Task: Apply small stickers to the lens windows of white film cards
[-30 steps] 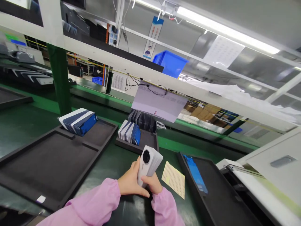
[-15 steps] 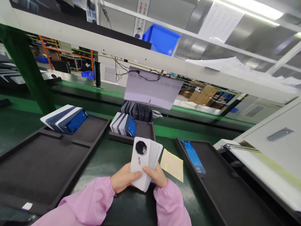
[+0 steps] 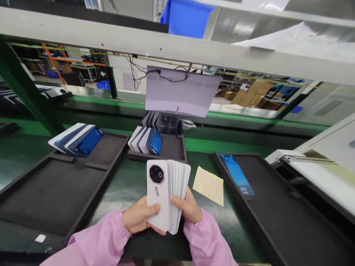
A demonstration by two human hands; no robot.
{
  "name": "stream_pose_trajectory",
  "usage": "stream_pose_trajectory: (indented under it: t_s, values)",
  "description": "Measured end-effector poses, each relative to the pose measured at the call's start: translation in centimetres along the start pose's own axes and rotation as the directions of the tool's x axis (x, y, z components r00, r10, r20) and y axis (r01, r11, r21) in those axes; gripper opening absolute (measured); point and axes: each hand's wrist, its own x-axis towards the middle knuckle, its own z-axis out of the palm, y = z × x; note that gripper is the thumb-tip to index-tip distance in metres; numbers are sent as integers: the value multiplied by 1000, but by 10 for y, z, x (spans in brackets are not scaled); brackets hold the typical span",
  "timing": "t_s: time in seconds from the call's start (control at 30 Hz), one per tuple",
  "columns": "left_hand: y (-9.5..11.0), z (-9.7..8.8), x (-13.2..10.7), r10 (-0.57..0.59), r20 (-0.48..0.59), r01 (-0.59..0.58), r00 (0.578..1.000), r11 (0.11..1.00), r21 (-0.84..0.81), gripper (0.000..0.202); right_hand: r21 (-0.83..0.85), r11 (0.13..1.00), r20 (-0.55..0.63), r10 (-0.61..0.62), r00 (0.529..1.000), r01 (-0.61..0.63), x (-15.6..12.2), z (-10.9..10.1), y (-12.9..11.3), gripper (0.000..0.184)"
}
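Note:
A white phone back panel (image 3: 157, 195) faces me, with a dark round camera area near its top and small dark writing below. My left hand (image 3: 137, 215) grips it at the lower left, thumb on its face and fingers underneath. Just behind and to the right, a fanned stack of white panels (image 3: 179, 181) is held by my right hand (image 3: 191, 207), its thumb across the front of the stack. The two groups overlap along their shared edge. Beneath them is the dark green work surface (image 3: 122, 195). Most fingers of both hands are hidden behind the panels.
Black trays stand at left (image 3: 47, 195), centre back (image 3: 173, 146) and right (image 3: 294, 207). Panels with blue film (image 3: 90, 142) lean in the left tray, more (image 3: 146, 140) in the centre one. A yellow sticker sheet (image 3: 209, 186) lies right of my hands. A shelf beam (image 3: 133, 40) crosses above.
The front panel has shifted left relative to the stack, and the fan behind it has spread wider, showing more panel edges. The camera view has tilted downward.

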Motion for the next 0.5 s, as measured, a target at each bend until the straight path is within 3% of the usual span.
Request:
stream_pose_trajectory:
  t_s: [0.2,0.4,0.5]
  values:
    - [-1,-4,1,-3,30,7,1000,992,-129,38,115,993,-74,6,997,3,4,-6,10,61]
    - [2,2,1,-5,-1,5,1000,994,-106,36,96,995,-85,42,995,-34,4,-6,12,61]
    - [3,5,0,47,-29,-47,998,999,-3,36,38,997,-14,60,998,-60,3,-7,8,51]
